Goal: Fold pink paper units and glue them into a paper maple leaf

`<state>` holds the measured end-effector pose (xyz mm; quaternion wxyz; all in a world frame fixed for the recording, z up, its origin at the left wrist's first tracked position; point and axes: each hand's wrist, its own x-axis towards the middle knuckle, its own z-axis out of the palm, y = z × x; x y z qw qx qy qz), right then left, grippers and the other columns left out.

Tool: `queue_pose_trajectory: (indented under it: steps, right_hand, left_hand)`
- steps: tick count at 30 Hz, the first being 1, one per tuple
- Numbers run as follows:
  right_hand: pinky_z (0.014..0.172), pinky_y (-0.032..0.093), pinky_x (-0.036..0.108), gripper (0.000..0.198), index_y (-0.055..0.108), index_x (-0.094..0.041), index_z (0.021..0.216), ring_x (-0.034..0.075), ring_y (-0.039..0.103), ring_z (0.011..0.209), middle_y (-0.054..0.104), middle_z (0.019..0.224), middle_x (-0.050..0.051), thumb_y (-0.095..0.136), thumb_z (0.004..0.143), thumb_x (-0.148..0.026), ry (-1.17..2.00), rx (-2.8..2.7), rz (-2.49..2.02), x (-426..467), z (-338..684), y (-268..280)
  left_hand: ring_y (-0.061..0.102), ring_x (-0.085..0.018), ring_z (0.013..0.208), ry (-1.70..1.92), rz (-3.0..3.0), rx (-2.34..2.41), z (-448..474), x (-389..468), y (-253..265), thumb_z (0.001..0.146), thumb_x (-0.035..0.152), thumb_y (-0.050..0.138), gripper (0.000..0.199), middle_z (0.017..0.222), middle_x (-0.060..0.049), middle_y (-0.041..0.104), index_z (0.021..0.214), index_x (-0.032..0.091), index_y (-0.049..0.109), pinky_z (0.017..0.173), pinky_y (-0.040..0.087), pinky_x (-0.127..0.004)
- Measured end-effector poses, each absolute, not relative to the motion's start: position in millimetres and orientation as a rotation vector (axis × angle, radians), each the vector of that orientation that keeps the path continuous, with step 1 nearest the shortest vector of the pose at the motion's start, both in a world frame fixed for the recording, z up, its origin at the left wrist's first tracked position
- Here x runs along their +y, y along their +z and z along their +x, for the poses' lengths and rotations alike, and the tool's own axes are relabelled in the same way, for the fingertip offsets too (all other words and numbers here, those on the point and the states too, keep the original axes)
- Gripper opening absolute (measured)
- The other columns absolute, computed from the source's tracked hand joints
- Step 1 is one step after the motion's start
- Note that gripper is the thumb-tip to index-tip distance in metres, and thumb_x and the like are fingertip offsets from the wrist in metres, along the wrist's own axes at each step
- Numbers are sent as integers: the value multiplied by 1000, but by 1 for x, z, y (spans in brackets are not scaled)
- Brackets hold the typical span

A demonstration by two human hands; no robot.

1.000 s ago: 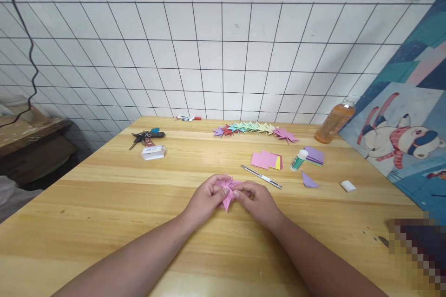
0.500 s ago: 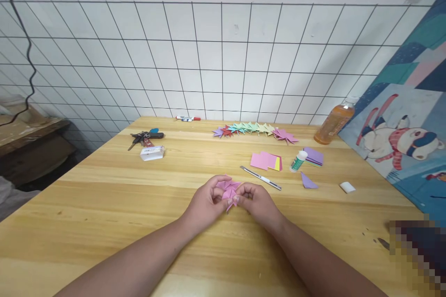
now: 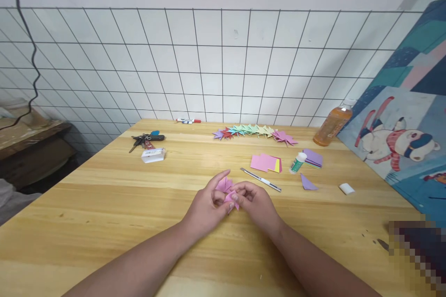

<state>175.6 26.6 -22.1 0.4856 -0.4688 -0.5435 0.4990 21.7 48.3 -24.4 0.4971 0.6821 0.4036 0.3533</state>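
Observation:
Between my hands, just above the wooden table (image 3: 146,204), is a pink folded paper piece (image 3: 225,184) with pointed tips. My left hand (image 3: 205,204) grips it from the left between thumb and curled fingers, its index finger raised. From the right, my right hand (image 3: 256,202) pinches the near part of the same paper with thumb and index finger. Fingers cover much of the folds. Just beyond my hands lies a slim utility knife (image 3: 260,179). Past it are pink, yellow and dark pink paper sheets (image 3: 265,162).
A row of coloured folded paper stars (image 3: 252,132) lies near the tiled wall. To the right are a glue stick (image 3: 298,163), purple paper stack (image 3: 312,158), purple folded triangle (image 3: 308,182), white eraser-like block (image 3: 346,189) and bottle (image 3: 332,125). Keys (image 3: 148,138), small box (image 3: 153,155) and markers (image 3: 188,121) lie left.
My left index finger has lifted off the pink paper. The paper has turned slightly in my fingers, and the right hand keeps its pinch. The view has tilted slightly.

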Motion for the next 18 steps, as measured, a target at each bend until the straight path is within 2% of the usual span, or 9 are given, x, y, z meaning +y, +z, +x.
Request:
queue_pose_trajectory:
  steps: [3, 5, 7, 9, 10, 12, 14, 16, 18]
  right_hand:
    - [60, 45, 26, 29, 59, -19, 94, 12, 54, 57, 55, 59, -5, 65, 67, -29, 1221, -1293, -1129, 29, 177, -23]
    - [61, 44, 27, 30, 58, -18, 95, 12, 55, 59, 56, 60, -4, 65, 68, -28, 1205, -1285, -1134, 31, 183, -23]
    - [62, 44, 27, 29, 57, -17, 94, 13, 56, 60, 58, 62, -3, 64, 68, -29, 1165, -1267, -1166, 34, 195, -21]
    - [61, 43, 27, 34, 55, -17, 97, 14, 57, 59, 59, 62, -3, 65, 68, -32, 1118, -1239, -1226, 38, 212, -18]
    - [61, 43, 27, 36, 55, -17, 98, 13, 57, 57, 59, 61, -3, 65, 68, -33, 1091, -1231, -1269, 40, 221, -16]
    - [63, 43, 28, 34, 55, -16, 97, 14, 58, 59, 62, 64, -1, 63, 69, -35, 1048, -1257, -1342, 43, 239, -14]
    - [64, 43, 29, 28, 60, -15, 89, 16, 58, 62, 63, 66, 2, 61, 70, -36, 1014, -1341, -1428, 47, 253, -14]
    - [67, 42, 30, 26, 64, -17, 86, 19, 58, 71, 65, 77, 4, 63, 66, -32, 808, -1436, -1563, 49, 261, -13]
    - [70, 41, 30, 28, 66, -20, 90, 20, 57, 79, 64, 86, 4, 63, 65, -31, 502, -1437, -1655, 50, 267, -12]
  left_hand:
    - [59, -14, 56, 865, 1700, 1002, 21, 49, -28, 73, 23, 61, 73, 57, 4, 62, 137, 21, 26, 60, 45, -24]
    - [59, -15, 62, 871, 1809, 1003, 18, 51, -25, 74, 25, 61, 63, 65, 1, 64, 132, 21, 37, 63, 45, -25]
    - [59, -16, 75, 947, 1988, 1018, 10, 57, -17, 73, 27, 62, 42, 81, -4, 65, 114, 20, 55, 69, 46, -27]
    - [58, -18, 80, 983, 2220, 1098, 0, 68, -9, 77, 25, 57, 16, 83, -5, 65, 89, 20, 66, 73, 44, -29]
    - [57, -19, 81, 952, 2324, 1139, -5, 73, -6, 78, 22, 54, 14, 82, -5, 65, 82, 20, 67, 75, 44, -31]
    - [57, -20, 88, 799, 2514, 1127, -14, 83, -4, 76, 13, 50, 23, 91, -5, 66, 88, 22, 67, 81, 43, -35]
    - [53, -21, 102, 661, 2659, 1026, -19, 90, -8, 71, 2, 45, 39, 108, -4, 63, 96, 24, 66, 89, 40, -37]
    - [45, -22, 116, 554, 2722, 951, -20, 93, -14, 65, -3, 44, 56, 127, -2, 53, 109, 26, 61, 97, 35, -39]
    - [42, -20, 121, 426, 2756, 883, -19, 93, -19, 64, -5, 42, 66, 132, 1, 50, 120, 29, 54, 101, 32, -40]
